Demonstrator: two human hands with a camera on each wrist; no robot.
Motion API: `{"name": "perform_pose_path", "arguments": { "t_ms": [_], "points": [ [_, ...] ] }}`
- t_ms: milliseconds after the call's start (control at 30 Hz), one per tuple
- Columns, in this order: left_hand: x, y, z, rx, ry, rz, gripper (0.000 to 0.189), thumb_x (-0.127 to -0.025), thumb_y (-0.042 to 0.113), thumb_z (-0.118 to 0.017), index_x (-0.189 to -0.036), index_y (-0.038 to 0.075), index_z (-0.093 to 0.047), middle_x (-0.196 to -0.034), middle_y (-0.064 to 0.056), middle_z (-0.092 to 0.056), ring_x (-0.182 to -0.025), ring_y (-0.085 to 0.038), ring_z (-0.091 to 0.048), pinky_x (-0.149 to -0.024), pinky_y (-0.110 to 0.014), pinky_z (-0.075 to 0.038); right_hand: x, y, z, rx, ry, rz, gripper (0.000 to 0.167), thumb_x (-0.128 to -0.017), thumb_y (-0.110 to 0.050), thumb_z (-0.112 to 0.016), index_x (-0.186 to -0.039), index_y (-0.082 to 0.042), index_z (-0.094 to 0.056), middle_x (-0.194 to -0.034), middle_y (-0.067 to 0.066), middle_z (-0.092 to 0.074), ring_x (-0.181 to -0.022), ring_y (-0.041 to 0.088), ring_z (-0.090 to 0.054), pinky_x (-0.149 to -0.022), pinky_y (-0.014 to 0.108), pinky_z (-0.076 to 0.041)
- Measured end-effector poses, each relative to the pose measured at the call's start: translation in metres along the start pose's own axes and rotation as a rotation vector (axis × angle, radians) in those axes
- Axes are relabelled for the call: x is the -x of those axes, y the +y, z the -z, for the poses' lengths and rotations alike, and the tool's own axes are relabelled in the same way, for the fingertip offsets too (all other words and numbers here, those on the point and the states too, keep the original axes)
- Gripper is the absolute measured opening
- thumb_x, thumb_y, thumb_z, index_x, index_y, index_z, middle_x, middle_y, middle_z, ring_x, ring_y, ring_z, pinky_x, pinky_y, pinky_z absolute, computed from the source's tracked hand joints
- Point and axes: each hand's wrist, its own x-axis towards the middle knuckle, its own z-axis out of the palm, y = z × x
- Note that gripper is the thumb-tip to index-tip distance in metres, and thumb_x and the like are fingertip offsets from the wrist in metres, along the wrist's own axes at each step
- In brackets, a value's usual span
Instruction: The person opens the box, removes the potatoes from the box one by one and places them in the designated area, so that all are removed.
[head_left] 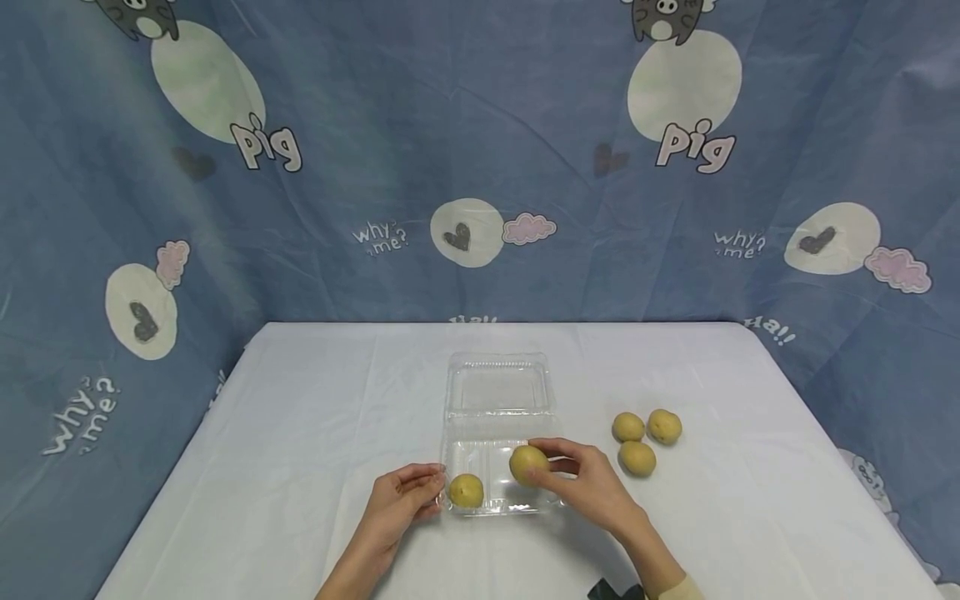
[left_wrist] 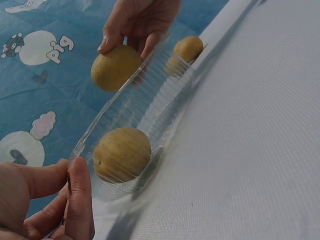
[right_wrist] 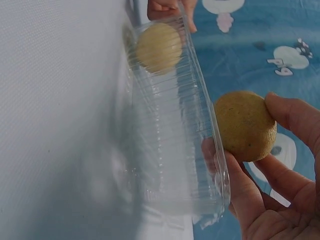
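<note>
A white cloth with a fine, woven grain covers the table (head_left: pixel 300 475), its far corners rounded. Behind it and down both sides hangs a blue curtain (head_left: pixel 390 133), lightly creased and printed with grey pigs, pale ovals, dark hearts, pink clouds and words such as "pig" and "why me?".

Near the front of the table, around the middle, lies a clear plastic box (head_left: pixel 495 471), thin and shiny, with ribbed walls and a rectangular shape. Its lid (head_left: pixel 500 387) is folded back flat on the far side. One potato (head_left: pixel 467 491), roundish and yellow-brown with small specks on its skin, sits inside at the near left corner.

The left hand (head_left: pixel 408 504) pinches the left rim of the box between thumb and fingers. The right hand (head_left: pixel 588 483) grips a second potato (head_left: pixel 528 465) with thumb and fingertips, holding it above the rim on the right side of the open box; this one is round too, its skin matt and slightly rough. Three loose potatoes (head_left: pixel 637 458) lie close together on the cloth, right of the box. A pale yellow sleeve (head_left: pixel 682 588) shows at the right wrist.
</note>
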Motion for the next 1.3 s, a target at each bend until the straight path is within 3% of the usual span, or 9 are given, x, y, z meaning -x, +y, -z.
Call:
{"name": "perform_pose_path", "arguments": {
  "t_ms": [1300],
  "points": [
    [-0.002, -0.002, 0.001, 0.017, -0.005, 0.001, 0.036, -0.089, 0.009, -0.073, -0.116, -0.011, -0.061, -0.096, -0.009, -0.067, -0.079, -0.016, -0.063, -0.068, -0.026, -0.059, 0.018, 0.004, 0.017, -0.024, 0.048, -0.025, 0.045, -0.087, -0.025, -0.077, -0.126, -0.008, -0.064, -0.126, 0.01, -0.063, -0.105, 0.023, -0.064, -0.08, 0.028, -0.056]
  ]
}}
